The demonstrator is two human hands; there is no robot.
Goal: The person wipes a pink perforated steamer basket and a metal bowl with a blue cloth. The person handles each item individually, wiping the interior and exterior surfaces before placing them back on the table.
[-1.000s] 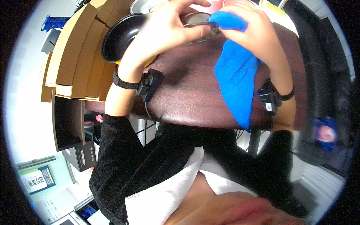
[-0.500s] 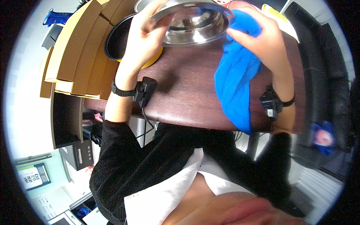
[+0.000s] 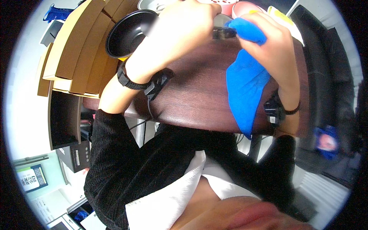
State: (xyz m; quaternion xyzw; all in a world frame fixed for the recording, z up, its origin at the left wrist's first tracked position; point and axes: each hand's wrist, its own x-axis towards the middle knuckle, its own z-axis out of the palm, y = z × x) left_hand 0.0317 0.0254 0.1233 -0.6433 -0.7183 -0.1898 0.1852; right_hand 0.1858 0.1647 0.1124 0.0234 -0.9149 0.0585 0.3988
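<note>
While both hands (image 3: pixel 180 34) grip metal bowl (image 3: pixel 223 32), blue cloth (image 3: pixel 245 88) drapes over dark wood table (image 3: pixel 191 96).

Single head-worn fisheye view, looking steeply down from very close above the person's own raised hands.

The left hand (image 3: pixel 180 30) and right hand (image 3: pixel 276 50) fill the upper frame, forearms rising from the lower edge. Beneath the grip lies the dark wooden table (image 3: pixel 191 96); straight edges bend toward the round black rim.

A dark wooden table (image 3: pixel 191 96) stands beside stacked cardboard boxes (image 3: pixel 76 50) and a black chair (image 3: pixel 329 76).
</note>
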